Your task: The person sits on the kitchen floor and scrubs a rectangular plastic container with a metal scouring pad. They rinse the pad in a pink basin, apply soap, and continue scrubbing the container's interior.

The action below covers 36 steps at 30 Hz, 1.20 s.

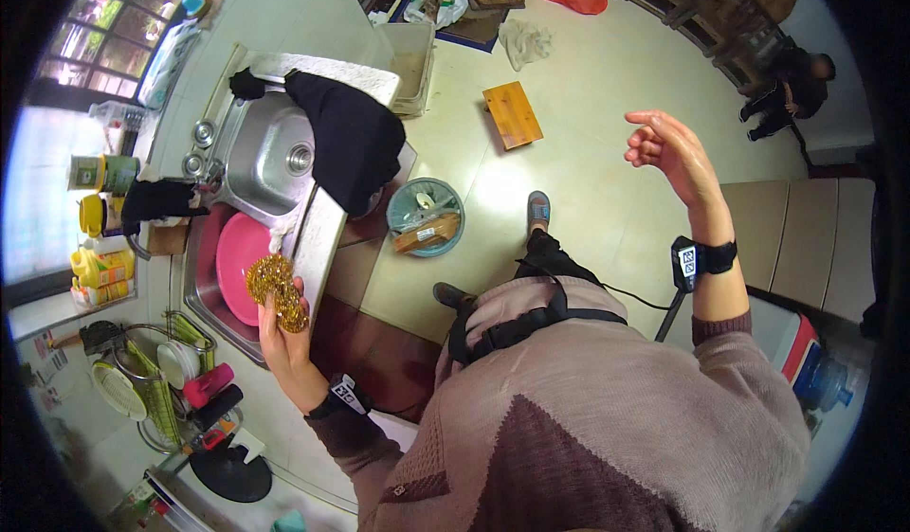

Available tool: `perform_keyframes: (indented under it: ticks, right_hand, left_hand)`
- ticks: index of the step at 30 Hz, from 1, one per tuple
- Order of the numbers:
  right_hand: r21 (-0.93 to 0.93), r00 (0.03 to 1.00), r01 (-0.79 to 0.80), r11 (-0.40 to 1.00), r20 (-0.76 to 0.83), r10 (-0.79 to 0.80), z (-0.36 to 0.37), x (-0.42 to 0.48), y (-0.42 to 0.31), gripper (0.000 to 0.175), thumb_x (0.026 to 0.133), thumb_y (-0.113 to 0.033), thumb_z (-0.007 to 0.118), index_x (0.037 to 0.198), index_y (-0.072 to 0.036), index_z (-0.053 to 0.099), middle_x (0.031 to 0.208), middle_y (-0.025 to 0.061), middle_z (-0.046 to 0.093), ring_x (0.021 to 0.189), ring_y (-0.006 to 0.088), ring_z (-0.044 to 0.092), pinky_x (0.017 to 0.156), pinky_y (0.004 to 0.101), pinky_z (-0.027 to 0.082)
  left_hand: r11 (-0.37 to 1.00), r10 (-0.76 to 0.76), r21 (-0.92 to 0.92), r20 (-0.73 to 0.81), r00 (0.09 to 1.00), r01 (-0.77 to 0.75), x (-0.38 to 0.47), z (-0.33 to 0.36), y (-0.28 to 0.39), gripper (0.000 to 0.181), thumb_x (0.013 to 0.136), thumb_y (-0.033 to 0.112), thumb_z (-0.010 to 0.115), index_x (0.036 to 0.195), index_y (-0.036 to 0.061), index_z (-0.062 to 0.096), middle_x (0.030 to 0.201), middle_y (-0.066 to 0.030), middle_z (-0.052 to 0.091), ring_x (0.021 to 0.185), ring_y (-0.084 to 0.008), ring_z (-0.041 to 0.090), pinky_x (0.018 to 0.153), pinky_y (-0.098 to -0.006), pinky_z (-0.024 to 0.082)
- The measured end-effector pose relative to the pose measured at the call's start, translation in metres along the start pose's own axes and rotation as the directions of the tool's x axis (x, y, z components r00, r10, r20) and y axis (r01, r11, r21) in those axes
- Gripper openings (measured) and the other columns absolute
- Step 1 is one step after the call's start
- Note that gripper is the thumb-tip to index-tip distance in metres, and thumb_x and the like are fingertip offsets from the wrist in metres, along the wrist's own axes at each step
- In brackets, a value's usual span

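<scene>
My left hand holds a gold scrubbing pad, which looks like glittery mesh. Hand and pad are above the near rim of the double steel sink. A pink plastic basin stands in the sink's near bowl, below the pad. Out to the right, my right hand is raised over the floor, holding nothing, its fingers partly curled and the index finger stretched out. Dark cloth drapes over the edge of the far bowl.
A bin with rubbish stands on the floor by the sink. Beyond it is a low wooden stool. A dish rack and a black lid sit left on the counter. A person sits at the far right.
</scene>
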State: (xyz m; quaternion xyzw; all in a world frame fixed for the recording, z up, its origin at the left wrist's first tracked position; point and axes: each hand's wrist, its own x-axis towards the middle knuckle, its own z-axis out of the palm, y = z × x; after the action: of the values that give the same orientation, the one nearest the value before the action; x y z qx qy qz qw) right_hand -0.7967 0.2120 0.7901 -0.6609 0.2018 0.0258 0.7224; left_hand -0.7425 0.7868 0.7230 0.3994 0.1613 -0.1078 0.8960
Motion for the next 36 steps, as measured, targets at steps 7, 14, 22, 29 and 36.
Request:
perform_keyframes:
  ticks: [7, 14, 22, 29, 36]
  right_hand:
    - [-0.027, 0.979, 0.040, 0.999, -0.199, -0.045, -0.157, 0.054, -0.012, 0.040, 0.096, -0.035, 0.050, 0.117, -0.001, 0.058, 0.086, 0.0047, 0.063, 0.078, 0.0139, 0.063, 0.070, 0.0258, 0.050]
    - [-0.033, 0.981, 0.025, 0.999, -0.190, -0.031, -0.212, 0.127, -0.040, 0.040, 0.096, -0.036, 0.050, 0.115, -0.003, 0.060, 0.083, 0.0044, 0.062, 0.075, 0.0137, 0.063, 0.068, 0.0251, 0.049]
    - [-0.074, 0.995, 0.039, 0.996, -0.092, -0.046, -0.209, 0.239, -0.078, 0.037, 0.095, -0.034, 0.052, 0.114, -0.003, 0.060, 0.081, 0.0037, 0.062, 0.074, 0.0136, 0.062, 0.068, 0.0249, 0.049]
    - [-0.164, 0.976, -0.022, 0.986, -0.219, -0.015, -0.182, 0.331, -0.126, 0.042, 0.095, -0.041, 0.051, 0.114, -0.003, 0.059, 0.079, 0.0029, 0.061, 0.072, 0.0129, 0.060, 0.068, 0.0263, 0.047]
    - [-0.162, 0.979, -0.094, 0.982, -0.195, 0.062, -0.149, 0.406, -0.157, 0.038, 0.096, -0.035, 0.052, 0.112, -0.001, 0.060, 0.079, 0.0043, 0.062, 0.071, 0.0143, 0.062, 0.067, 0.0272, 0.048]
  left_hand:
    - [0.980, -0.047, -0.191, 0.045, 0.998, 0.055, 0.081, 0.112, -0.079, 0.039, 0.097, 0.009, 0.045, 0.136, 0.0072, 0.041, 0.137, -0.0167, 0.044, 0.121, -0.0375, 0.049, 0.088, -0.0441, 0.053]
    - [0.959, -0.111, -0.230, 0.232, 0.966, 0.166, 0.198, 0.218, -0.110, 0.039, 0.096, 0.008, 0.046, 0.134, 0.0003, 0.041, 0.133, -0.0197, 0.046, 0.120, -0.0357, 0.049, 0.091, -0.0422, 0.051]
    - [0.982, -0.070, -0.153, 0.241, 0.968, 0.109, 0.360, 0.275, -0.139, 0.040, 0.092, 0.008, 0.053, 0.130, 0.0000, 0.045, 0.128, -0.0194, 0.053, 0.115, -0.0386, 0.054, 0.089, -0.0442, 0.052]
    - [0.973, -0.122, -0.184, 0.096, 0.988, 0.138, 0.498, 0.272, -0.184, 0.040, 0.094, 0.011, 0.051, 0.131, -0.0013, 0.043, 0.128, -0.0191, 0.053, 0.115, -0.0340, 0.055, 0.094, -0.0410, 0.050]
    - [0.935, -0.297, -0.213, -0.025, 0.955, 0.285, 0.584, 0.252, -0.219, 0.039, 0.094, 0.011, 0.048, 0.130, -0.0035, 0.041, 0.125, -0.0219, 0.054, 0.110, -0.0358, 0.057, 0.091, -0.0419, 0.052]
